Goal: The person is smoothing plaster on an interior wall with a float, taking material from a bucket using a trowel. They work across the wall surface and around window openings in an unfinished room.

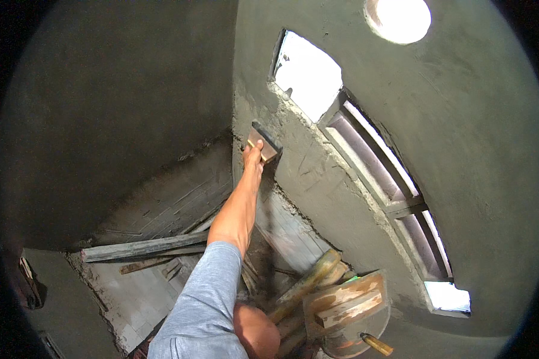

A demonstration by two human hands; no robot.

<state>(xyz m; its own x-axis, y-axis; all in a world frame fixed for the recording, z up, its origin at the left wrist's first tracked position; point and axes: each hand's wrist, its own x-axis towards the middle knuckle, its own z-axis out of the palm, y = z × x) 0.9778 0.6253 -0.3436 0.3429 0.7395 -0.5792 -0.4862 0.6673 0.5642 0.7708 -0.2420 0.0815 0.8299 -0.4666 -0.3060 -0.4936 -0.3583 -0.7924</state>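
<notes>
My left hand [252, 154] reaches up on a bare forearm below a grey sleeve and is closed on a rectangular float [262, 140]. The float is against the rough grey plastered wall [299, 167], just right of the inner corner. My right hand is not in view. At the lower right, below my arm's reach, a worn plastered board [317, 299] with a wooden bar and a trowel with a wooden handle [376, 344] sit together beside thick stained poles [308, 278].
An irregular opening [306, 76], a round opening [397, 17] and a long curved framed recess [365, 155] are in the right wall. A dark plastered wall [120, 102] stands left. Loose timber planks [138, 245] lie below, over pale boards [129, 305] with crumbled edges.
</notes>
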